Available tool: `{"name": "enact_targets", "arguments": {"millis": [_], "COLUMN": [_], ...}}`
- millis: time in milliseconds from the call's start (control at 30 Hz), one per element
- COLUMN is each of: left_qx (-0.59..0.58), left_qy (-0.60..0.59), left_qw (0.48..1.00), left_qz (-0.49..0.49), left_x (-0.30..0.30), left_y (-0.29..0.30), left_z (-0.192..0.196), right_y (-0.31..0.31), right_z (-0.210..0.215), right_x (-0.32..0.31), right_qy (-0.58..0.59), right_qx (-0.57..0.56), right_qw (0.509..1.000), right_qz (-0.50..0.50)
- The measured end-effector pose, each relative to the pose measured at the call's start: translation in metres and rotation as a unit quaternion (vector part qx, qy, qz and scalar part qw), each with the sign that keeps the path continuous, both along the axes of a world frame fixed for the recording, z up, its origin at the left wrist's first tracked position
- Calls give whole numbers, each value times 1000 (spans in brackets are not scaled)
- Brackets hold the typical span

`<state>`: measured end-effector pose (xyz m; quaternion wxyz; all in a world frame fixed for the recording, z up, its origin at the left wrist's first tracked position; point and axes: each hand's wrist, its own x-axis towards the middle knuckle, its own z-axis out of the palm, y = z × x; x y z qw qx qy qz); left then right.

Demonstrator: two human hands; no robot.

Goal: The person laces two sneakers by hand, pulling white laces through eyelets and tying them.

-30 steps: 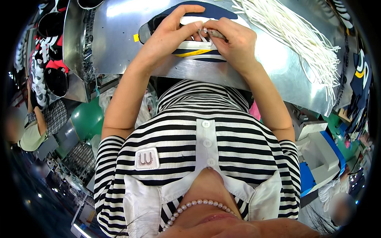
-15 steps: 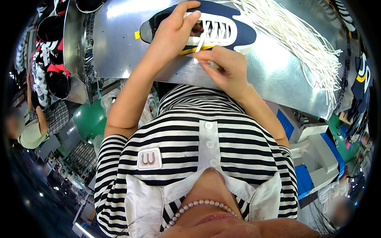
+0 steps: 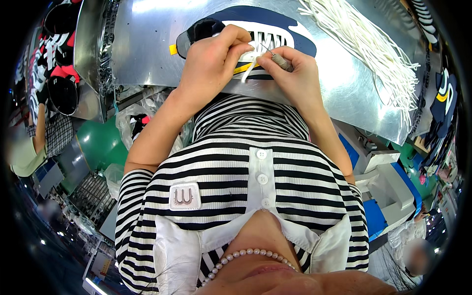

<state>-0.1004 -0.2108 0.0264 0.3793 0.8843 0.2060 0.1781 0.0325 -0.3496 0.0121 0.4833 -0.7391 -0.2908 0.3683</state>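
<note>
Raised since earlier, right hand [image 3: 301, 77] grips awl-like tool [image 3: 281, 62]; left hand [image 3: 209, 64] curls against shoe [image 3: 265, 17], hold unclear; front rows [image 3: 275, 41] are laced, 1 lace end [image 3: 248, 73] loose.

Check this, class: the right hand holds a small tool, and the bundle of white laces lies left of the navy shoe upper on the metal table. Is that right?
Not quite: the head view shows the bundle of white laces lying right of the shoe upper. The rest holds.
</note>
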Motion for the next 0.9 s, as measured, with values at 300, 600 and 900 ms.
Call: {"name": "enact_targets", "arguments": {"millis": [300,600,900], "left_qx": [106,-18,69], "left_qy": [62,72,75], "left_qw": [992,997,994], "left_qz": [-35,-12,29], "left_x": [-20,-5,6], "left_y": [0,-4,-11], "left_z": [15,12,-1], "right_y": [-7,9,-6], "right_z": [-12,-20,-15], "right_x": [-11,-2,-2], "right_qy": [36,41,-29], "right_qx": [-5,175,135], "right_qw": [999,982,990], "right_qz": [-5,-65,-24]}}
